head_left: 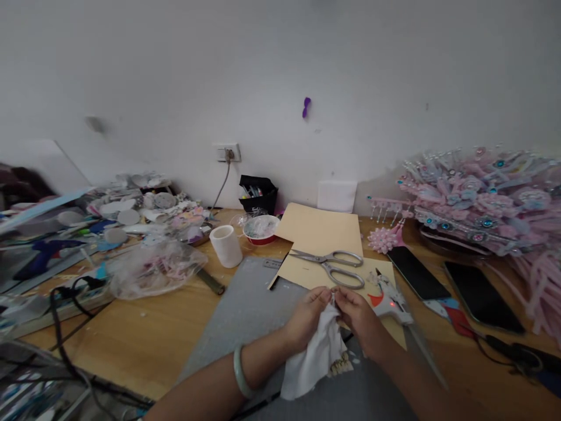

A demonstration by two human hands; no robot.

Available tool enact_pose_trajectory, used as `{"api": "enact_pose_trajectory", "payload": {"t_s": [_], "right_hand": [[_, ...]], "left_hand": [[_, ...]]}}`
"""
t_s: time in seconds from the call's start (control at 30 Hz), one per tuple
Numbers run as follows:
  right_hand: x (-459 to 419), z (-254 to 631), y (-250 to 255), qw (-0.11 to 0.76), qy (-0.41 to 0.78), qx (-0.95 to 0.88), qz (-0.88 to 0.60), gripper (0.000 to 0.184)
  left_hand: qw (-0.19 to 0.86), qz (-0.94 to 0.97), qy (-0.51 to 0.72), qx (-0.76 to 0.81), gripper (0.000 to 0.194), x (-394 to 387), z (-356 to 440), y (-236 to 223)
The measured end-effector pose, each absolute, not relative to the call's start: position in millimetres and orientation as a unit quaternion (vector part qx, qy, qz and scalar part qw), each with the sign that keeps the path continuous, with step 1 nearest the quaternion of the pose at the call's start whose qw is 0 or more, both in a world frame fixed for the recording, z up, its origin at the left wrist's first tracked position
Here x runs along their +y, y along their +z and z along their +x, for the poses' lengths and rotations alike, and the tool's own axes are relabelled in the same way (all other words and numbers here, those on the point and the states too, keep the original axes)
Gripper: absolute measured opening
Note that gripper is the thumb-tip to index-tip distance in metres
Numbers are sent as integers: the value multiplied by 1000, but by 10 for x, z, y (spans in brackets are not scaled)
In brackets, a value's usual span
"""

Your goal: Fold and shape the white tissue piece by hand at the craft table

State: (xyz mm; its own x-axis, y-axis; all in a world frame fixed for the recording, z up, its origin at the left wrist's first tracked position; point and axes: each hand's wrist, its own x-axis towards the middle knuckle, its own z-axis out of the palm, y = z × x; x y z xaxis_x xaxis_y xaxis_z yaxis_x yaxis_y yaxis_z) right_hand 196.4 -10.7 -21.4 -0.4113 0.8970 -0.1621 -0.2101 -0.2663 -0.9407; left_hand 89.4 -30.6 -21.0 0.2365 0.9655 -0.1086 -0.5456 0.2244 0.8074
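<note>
A piece of white cloth hangs from my two hands above the grey mat. My left hand is closed, pinching the gathered top edge of the cloth. Opposite it, my right hand pinches the same bunched edge, and the fingertips of both hands nearly meet. Whatever else may be between the fingertips is too small to make out. Under the cloth's lower right corner shows a small cream-coloured piece with dark and gold marks. A pale bangle circles my left wrist.
Scissors lie on cream card beyond my hands. A glue gun with a lit red light sits beside my right hand. Two phones and pink hair ornaments are at right. A white roll and plastic bag stand left.
</note>
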Motion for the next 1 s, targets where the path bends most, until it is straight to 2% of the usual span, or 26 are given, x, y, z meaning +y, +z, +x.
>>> {"api": "enact_pose_trajectory", "payload": {"t_s": [0.17, 0.3, 0.5, 0.83, 1.0], "right_hand": [[-82, 2024, -102, 456, 786, -326, -261, 24], [-38, 2062, -71, 478, 714, -398, -321, 23], [-23, 2005, -149, 410, 563, -581, -421, 24], [-21, 2006, -222, 378, 467, -671, -434, 18], [-30, 1982, -247, 381, 492, -648, -439, 16]], "left_hand": [[695, 280, 588, 305, 30, -290, 829, -137], [649, 294, 596, 370, 28, -224, 761, -144], [622, 392, 573, 363, 22, -206, 776, -207], [588, 380, 610, 371, 24, -205, 777, -247], [561, 346, 648, 381, 31, -219, 793, -195]]}}
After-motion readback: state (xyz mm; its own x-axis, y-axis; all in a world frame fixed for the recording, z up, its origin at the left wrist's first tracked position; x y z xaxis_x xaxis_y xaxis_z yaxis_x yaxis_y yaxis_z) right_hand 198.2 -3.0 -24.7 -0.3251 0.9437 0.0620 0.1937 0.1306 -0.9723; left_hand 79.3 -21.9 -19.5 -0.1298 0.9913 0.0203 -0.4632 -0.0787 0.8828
